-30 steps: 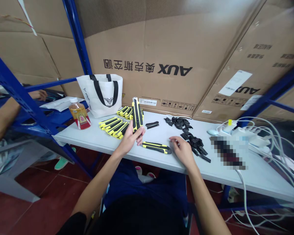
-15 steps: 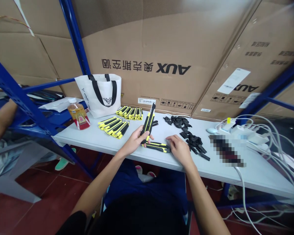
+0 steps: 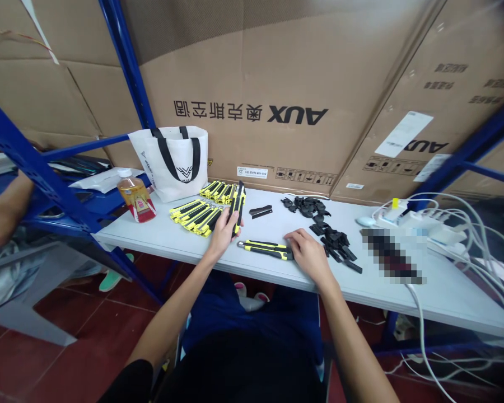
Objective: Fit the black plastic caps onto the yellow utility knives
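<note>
Backdrop: Large brown cardboard cartons [image 3: 243, 61], their AUX print upside down, fill the upper frame behind a pale tabletop [image 3: 283, 224].
Left hand: At center, the left hand [image 3: 222, 228] is closed around a black-and-yellow utility knife [image 3: 237, 206], its tip pointing up.
Right hand: Right of center, the right hand [image 3: 309, 256] rests with fingers loosely curled at the dark end of a second knife [image 3: 264, 249]; whether it grips the knife cannot be told.
Knife rows: Two rows of similar knives [image 3: 195, 217] lie left of center.
Black parts: Two dark strips [image 3: 261, 211] lie near center, loose black pieces [image 3: 336, 245] to their right.
Left side: A drink bottle [image 3: 136, 197] stands just beside a white tote bag [image 3: 174, 168].
Right side: White cables and plugs [image 3: 409, 221] crowd the table.
</note>
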A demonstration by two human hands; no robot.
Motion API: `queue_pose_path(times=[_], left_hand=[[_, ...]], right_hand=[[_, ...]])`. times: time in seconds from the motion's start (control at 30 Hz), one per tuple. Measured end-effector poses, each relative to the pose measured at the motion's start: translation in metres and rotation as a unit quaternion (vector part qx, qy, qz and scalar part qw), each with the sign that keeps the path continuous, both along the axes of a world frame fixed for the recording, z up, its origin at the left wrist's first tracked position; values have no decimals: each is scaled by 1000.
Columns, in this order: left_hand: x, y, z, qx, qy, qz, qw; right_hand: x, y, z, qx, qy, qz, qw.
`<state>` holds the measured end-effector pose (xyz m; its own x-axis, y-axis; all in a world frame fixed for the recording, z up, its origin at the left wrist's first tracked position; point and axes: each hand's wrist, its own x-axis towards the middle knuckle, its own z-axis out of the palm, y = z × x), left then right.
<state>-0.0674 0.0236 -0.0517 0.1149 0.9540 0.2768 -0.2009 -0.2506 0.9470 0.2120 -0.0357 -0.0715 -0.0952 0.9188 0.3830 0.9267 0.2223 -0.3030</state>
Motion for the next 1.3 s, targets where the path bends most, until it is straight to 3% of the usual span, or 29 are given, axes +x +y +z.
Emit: queue_pose_path(times=[0.2, 0.33, 0.4, 0.57, 0.9, 1.07, 1.3], left_hand=[[5, 3, -8, 35, 39, 6, 999], [4, 9, -12, 63, 22, 21, 998], [3, 9, -11, 62, 5, -3, 998], [3, 0, -5, 38, -15, -122, 992], [0, -2, 3, -104, -80, -71, 989], [2, -9, 9, -51, -14, -79, 996], [9, -9, 5, 20, -26, -122, 992]], right_hand=[[0, 1, -1, -1, -2, 2, 1000], [1, 1, -1, 4, -5, 3, 1000], [1, 1, -1, 7, -8, 2, 1000], [0, 1, -1, 4, -6, 1, 1000], [0, 0, -1, 3, -12, 0, 1000], [1, 3, -3, 10, -19, 0, 1000], [1, 3, -2, -2, -14, -2, 1000]])
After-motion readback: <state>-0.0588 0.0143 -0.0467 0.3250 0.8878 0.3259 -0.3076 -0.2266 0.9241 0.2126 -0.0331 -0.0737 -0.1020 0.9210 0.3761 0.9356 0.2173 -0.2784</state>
